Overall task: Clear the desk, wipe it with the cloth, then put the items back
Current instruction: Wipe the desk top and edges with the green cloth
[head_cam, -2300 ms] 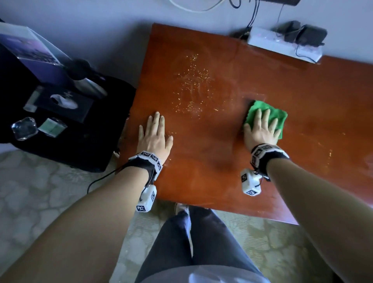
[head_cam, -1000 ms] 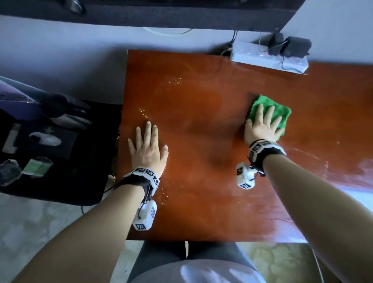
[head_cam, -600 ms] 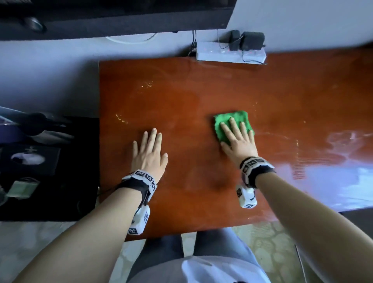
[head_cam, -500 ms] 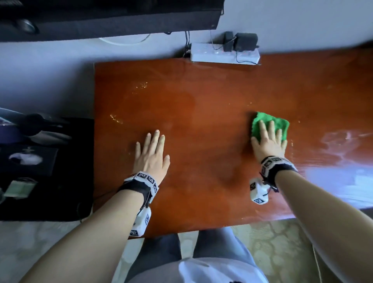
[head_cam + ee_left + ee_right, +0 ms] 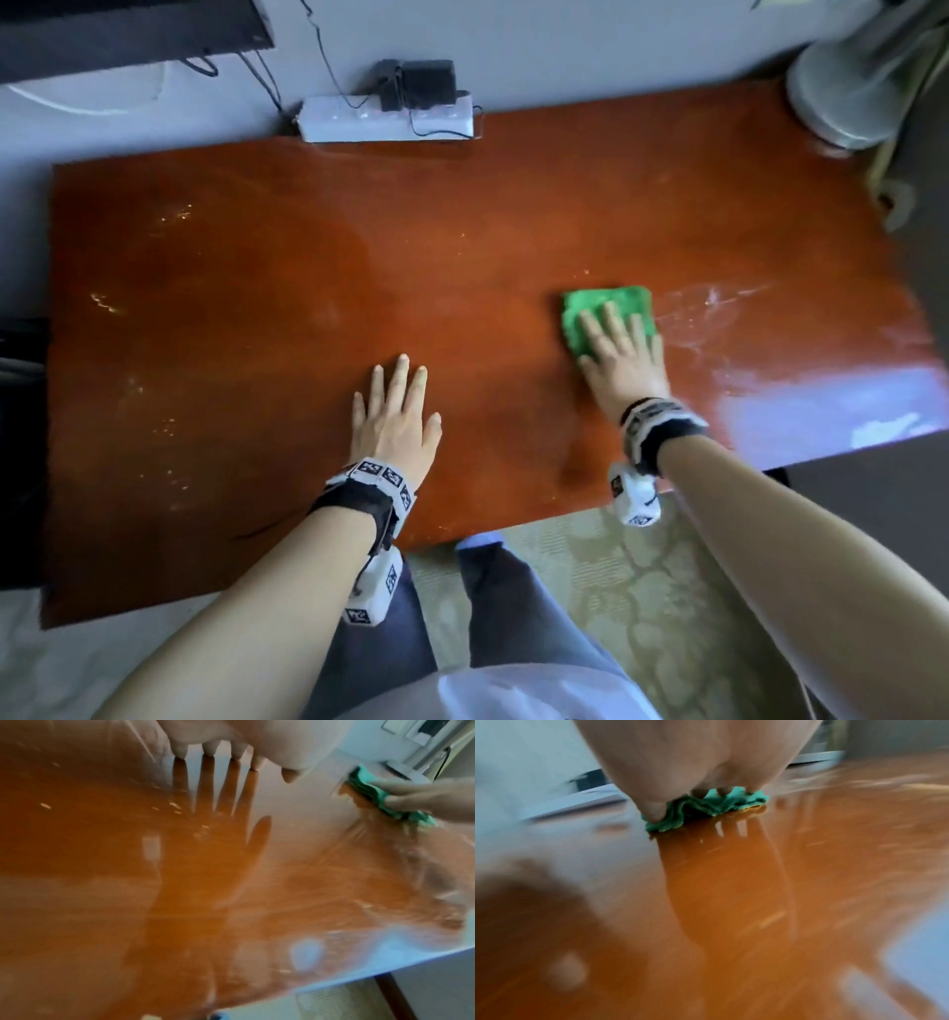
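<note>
A folded green cloth [image 5: 606, 308] lies on the glossy red-brown desk [image 5: 257, 308], right of the middle. My right hand [image 5: 616, 349] presses flat on the cloth with straight fingers. The same cloth [image 5: 706, 805] bunches under that palm in the right wrist view, and the cloth [image 5: 380, 797] shows at the upper right of the left wrist view. My left hand [image 5: 395, 406] lies flat on bare wood near the front edge, fingers straight, and holds nothing. Its fingertips [image 5: 208, 750] touch the wood. Wet streaks [image 5: 708, 308] shine right of the cloth.
A white power strip [image 5: 385, 123] with black adapters sits at the desk's back edge against the wall. A pale round fan base [image 5: 842, 92] stands at the back right corner. Small specks [image 5: 169, 216] dot the left part of the desk. My legs are below the front edge.
My right hand has swept the cloth left and right across the desk, ending right of the middle. My left hand has stayed flat on the wood. The view has swung to the right.
</note>
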### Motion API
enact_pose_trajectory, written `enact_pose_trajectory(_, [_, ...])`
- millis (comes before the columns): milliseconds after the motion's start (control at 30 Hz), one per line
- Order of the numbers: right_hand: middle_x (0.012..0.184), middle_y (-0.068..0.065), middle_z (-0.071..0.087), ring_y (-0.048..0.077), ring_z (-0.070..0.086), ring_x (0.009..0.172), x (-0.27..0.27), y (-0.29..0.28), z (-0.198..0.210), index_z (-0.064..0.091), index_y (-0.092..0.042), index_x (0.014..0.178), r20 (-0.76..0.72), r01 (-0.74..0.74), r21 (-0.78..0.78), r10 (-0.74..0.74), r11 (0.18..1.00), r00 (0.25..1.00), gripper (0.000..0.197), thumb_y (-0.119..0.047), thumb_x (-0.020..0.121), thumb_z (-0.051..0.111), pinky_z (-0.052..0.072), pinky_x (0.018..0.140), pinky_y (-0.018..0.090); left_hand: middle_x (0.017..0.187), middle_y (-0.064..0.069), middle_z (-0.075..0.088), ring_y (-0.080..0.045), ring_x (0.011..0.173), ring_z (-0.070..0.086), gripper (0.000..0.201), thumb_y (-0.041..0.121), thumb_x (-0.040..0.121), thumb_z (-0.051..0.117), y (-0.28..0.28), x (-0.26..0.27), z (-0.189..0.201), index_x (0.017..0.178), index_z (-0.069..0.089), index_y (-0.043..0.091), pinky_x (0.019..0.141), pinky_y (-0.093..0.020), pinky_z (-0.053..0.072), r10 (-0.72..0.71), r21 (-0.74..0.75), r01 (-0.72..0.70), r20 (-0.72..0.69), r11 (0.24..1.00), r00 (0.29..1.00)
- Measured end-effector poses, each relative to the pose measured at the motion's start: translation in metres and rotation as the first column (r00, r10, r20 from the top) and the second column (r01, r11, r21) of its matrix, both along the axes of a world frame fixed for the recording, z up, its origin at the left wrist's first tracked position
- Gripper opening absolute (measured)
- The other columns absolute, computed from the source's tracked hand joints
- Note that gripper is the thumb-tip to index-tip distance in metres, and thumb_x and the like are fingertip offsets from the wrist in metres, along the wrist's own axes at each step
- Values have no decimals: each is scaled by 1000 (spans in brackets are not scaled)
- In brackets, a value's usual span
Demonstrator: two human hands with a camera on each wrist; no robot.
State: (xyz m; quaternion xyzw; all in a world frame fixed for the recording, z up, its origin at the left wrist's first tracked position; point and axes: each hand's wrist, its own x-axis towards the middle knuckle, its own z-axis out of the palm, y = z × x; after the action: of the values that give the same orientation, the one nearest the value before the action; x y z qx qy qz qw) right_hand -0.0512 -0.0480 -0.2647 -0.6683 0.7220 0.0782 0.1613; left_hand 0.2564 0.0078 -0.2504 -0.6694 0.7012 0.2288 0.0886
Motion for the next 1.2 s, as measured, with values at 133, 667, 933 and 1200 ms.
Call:
enact_pose_trajectory(133, [166, 1, -2, 36, 1, 150, -70, -1, 3, 8, -33, 157, 34, 544, 26, -544, 839, 838, 61, -37, 102, 34, 4, 118, 57, 165, 5, -8, -26, 152, -4, 61, 47, 102, 28, 11, -31, 1, 157, 8, 31, 121, -53, 10, 27, 20, -28, 15, 999, 1000])
enact_pose_trajectory(667, [108, 18, 69, 35, 62, 100, -16, 51, 62, 60, -14, 126, 492, 276, -98, -195, 956, 849, 33, -19, 94, 58, 44, 81, 30, 165, 5, 11, -19, 151, 11, 52, 37, 101, 40, 69, -41, 22, 152, 32, 29, 120, -47, 17, -35, 17, 35, 15, 999, 999])
enact_pose_trajectory(933, [88, 14, 63, 28, 64, 75, -24, 85, 147, 59, -10, 96, 834, 493, 354, -507, 795, 217, 3, -8, 96, 57, 56, 69, 38, 140, 5, 53, -17, 129, 48, 29, 26, 96, 50, 108, -33, 76, 122, 65, 25, 104, -34, 41, 24, -130, -39, -115, 991, 993])
enact_pose_trajectory(1200, [77, 10, 61, 21, 64, 62, 12, 157, 193, 60, -9, 85, 867, 314, 460, -496, 831, 44, 20, -9, 101, 49, 55, 56, 29, 89, 9, 74, -11, 84, 66, 16, 24, 90, 61, 117, -67, 166, 92, 77, 24, 73, -21, 49, 105, -225, -257, -525, 940, 844])
